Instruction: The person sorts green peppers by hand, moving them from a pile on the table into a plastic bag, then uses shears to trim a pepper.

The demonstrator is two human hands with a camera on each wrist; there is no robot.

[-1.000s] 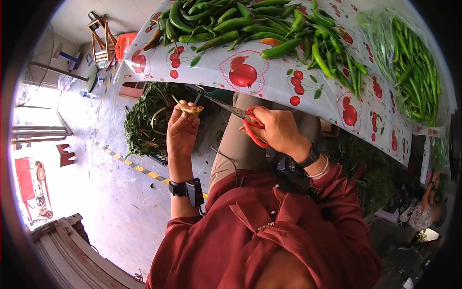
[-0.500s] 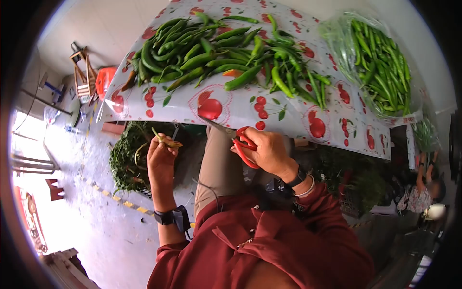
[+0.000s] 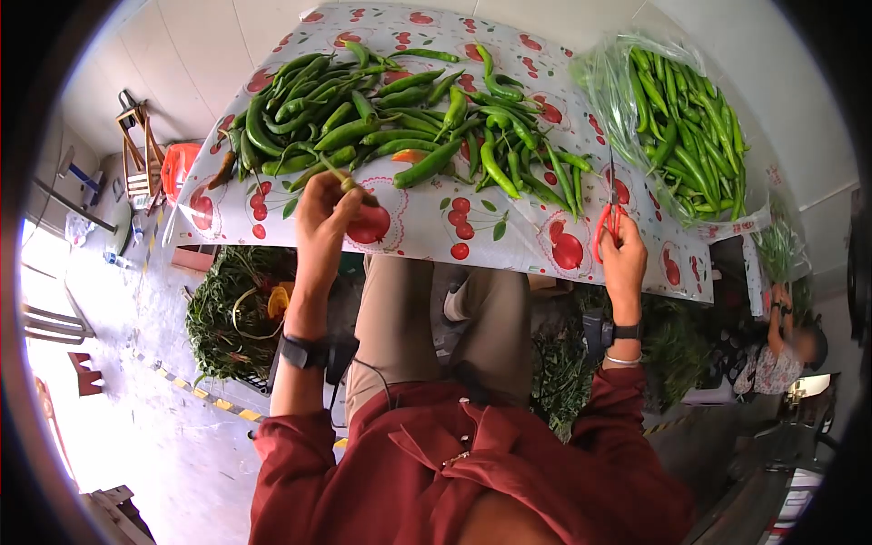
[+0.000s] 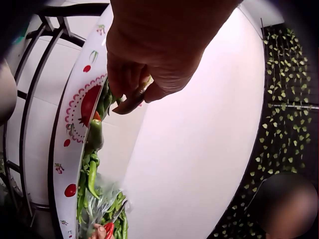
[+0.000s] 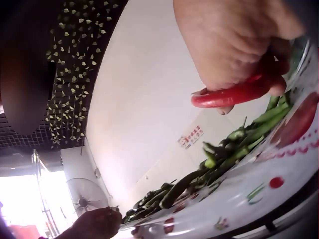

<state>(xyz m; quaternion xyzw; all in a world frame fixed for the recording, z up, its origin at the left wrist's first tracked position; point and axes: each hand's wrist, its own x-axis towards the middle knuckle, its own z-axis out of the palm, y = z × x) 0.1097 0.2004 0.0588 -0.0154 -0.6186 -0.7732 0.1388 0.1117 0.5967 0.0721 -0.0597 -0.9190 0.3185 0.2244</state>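
The left hand (image 3: 320,227) pinches a small brownish pepper piece (image 3: 359,193) with a pale stem, above the near edge of the patterned tablecloth (image 3: 413,238). In the left wrist view the dark piece (image 4: 130,102) sticks out below the fingertips. Red-handled scissors (image 3: 609,218) are gripped in the right hand (image 3: 625,263), blades pointing away toward the bag. The right wrist view has a red handle loop (image 5: 229,94) around the fingers. Green peppers (image 3: 350,134) lie heaped beyond the left hand.
A clear plastic bag of green peppers (image 3: 695,136) lies at the table's right. Below the table's left edge stands a container of leafy greens (image 3: 222,318). A folding wooden chair (image 3: 136,150) is at the far left, and another person (image 3: 772,363) at the far right.
Both hands have moved up to the table, the left with the pepper piece, the right farther right with the scissors. The scissors now point away from the body. The head view has shifted.
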